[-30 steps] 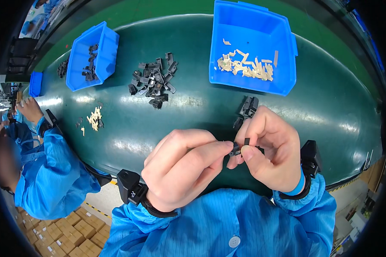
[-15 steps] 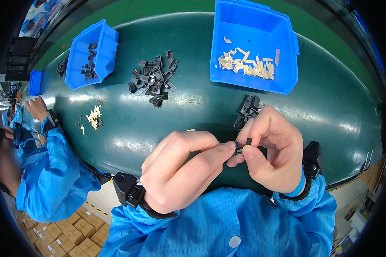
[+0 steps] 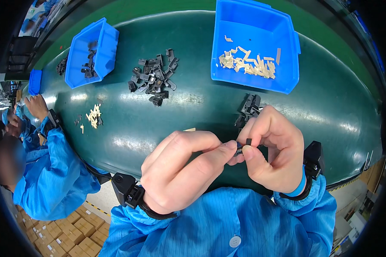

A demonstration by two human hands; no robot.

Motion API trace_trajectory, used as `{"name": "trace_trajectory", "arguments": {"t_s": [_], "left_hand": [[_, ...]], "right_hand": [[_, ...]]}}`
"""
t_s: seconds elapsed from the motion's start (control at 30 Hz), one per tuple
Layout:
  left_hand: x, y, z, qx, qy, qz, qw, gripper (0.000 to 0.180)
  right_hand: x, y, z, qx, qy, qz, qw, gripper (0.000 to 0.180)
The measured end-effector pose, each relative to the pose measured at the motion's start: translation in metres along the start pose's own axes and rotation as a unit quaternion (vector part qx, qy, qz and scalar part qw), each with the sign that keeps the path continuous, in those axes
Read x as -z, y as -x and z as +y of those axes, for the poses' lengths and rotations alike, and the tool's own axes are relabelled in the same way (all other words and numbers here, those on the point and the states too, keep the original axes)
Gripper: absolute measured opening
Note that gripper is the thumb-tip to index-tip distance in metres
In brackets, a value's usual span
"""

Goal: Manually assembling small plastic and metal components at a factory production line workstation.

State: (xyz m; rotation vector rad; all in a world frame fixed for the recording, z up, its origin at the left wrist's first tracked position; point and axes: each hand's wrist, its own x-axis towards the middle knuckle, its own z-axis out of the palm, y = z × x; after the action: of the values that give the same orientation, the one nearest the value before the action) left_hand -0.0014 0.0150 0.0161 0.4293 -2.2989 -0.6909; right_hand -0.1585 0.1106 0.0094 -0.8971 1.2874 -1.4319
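Black small part (image 3: 243, 147) pinched between fingertips of left hand (image 3: 182, 169) and right hand (image 3: 272, 152), both closed on it, just over near edge of green table (image 3: 167, 128). Beyond right hand, small heap of black clips (image 3: 248, 109); farther back, loose pile of black parts (image 3: 153, 77). Big blue bin (image 3: 255, 47) with tan strips (image 3: 244, 62); smaller blue bin (image 3: 92, 53) with black pieces. Co-worker's sleeve (image 3: 55, 171) left of table. Grip same as before, hands barely shifted.

Fingertips of the left hand (image 3: 182, 171) and right hand (image 3: 272, 154) hide most of the small black part (image 3: 243, 147), the far-left blue bin's (image 3: 90, 53) contents are blurred, and the co-worker (image 3: 43, 171) is cut off left.
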Motion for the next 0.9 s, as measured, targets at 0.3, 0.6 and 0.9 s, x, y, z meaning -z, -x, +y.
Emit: {"name": "trace_trajectory", "arguments": {"t_s": [0.3, 0.6, 0.9], "left_hand": [[0.004, -0.002, 0.0, -0.015, -0.008, -0.024, 1.0, 0.031], [0.009, -0.004, -0.003, 0.011, 0.082, -0.037, 0.996, 0.027], [0.01, -0.003, 0.002, 0.295, 0.419, -0.072, 0.855, 0.024]], "right_hand": [[0.004, -0.001, 0.002, 0.011, 0.03, -0.024, 0.999, 0.016], [0.004, -0.002, -0.002, -0.053, -0.066, -0.067, 0.994, 0.014], [0.004, -0.002, -0.002, -0.062, -0.08, -0.081, 0.992, 0.013]]}}
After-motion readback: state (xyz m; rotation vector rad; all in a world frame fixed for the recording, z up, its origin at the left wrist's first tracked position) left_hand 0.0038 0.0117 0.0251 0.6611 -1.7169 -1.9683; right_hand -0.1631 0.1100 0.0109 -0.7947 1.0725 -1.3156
